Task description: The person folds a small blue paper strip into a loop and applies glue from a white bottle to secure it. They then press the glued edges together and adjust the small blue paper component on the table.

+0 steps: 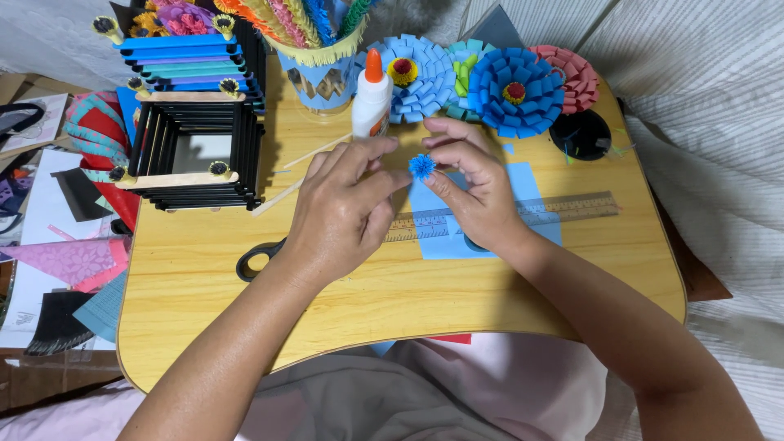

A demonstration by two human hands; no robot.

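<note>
Blue fringed paper ball (421, 166) pinched between left hand (339, 208), right hand (474, 188).

A home craft corner: small wooden lap table (572, 278), glue bottle (371, 102), paper flowers (514, 90), bedsheets around

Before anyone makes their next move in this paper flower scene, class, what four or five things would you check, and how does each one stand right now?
1. Small blue fringed roll pinched between both hands: ok, left hand and right hand both have fingertips on it.
2. Glue bottle upright with its orange cap on: ok.
3. Ruler flat on the blue paper sheet: ok, partly under the hands.
4. Scissors blades closed: cannot tell, only a black handle shows.
5. Finished blue paper flower out of the hands' way: ok, at the tray table's far edge.
</note>
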